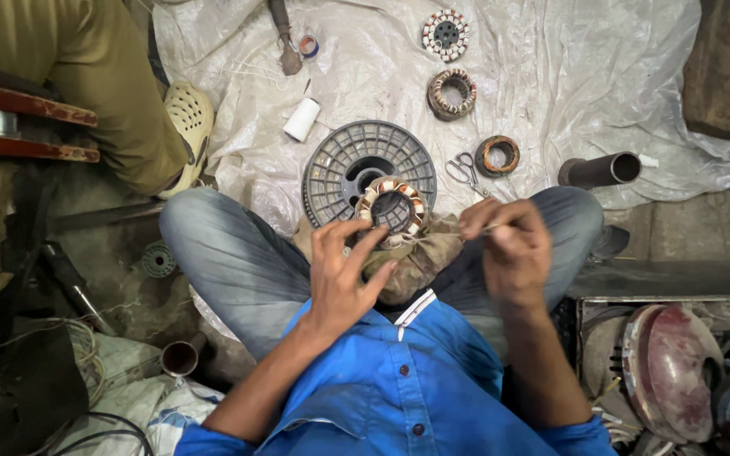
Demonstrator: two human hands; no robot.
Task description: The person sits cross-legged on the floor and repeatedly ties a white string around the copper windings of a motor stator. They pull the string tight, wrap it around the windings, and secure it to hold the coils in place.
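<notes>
I steadied the wound stator (pixel 392 207) on my lap with left hand (pixel 341 270) fingers spread; right hand (pixel 513 249) pinched the wire, mid-lacing; next needed a taut pull.

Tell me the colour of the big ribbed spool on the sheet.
Grey, the spool; head view shows it.

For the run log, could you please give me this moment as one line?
left hand: fingers on stator ring in lap | right hand: pinching thin wire beside it | behind: grey spool, scissors
</notes>
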